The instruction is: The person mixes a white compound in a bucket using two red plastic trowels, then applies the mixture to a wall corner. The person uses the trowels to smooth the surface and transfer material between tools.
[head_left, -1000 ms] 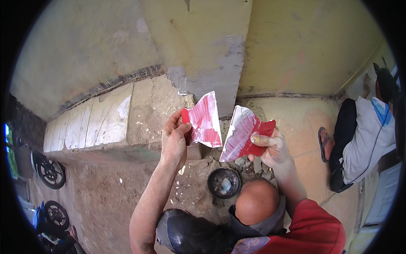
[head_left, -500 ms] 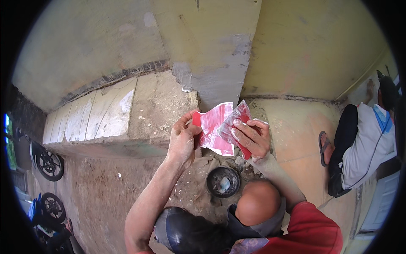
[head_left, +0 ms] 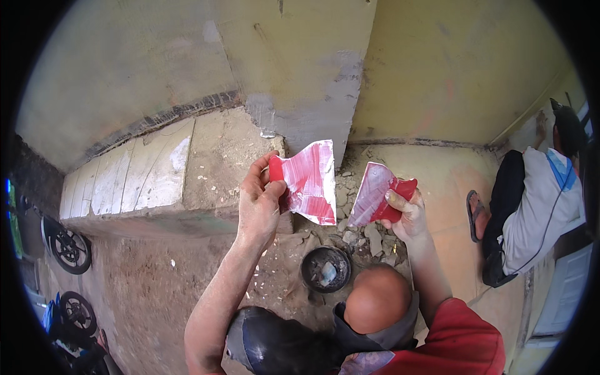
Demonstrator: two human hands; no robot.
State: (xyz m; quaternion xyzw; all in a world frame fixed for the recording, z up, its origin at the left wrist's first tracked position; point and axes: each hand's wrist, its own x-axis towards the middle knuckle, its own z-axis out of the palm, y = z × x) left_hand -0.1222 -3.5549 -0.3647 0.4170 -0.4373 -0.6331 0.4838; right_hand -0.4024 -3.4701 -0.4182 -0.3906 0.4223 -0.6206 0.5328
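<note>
My left hand pinches the left edge of a wide red putty spreader, its face streaked with white paste and its right edge coated white. In my right hand is a second, smaller red putty spreader, smeared with whitish-grey paste, gripped between thumb and fingers. The two spreaders are held apart, with a gap between them. Pale dust covers both hands and forearms. Below them on the ground sits a round black bowl with a pale bluish-white lump inside.
Ahead, a grey-patched wall column meets a raised concrete ledge. Broken rubble lies beside the bowl. My bare knee is close to it. Another person sits at the right. Motorbike wheels show at left.
My right hand has moved right and turned, bringing its spreader away from the left one, where they overlapped. The left spreader has shifted slightly left and up. The view has shifted a little.
</note>
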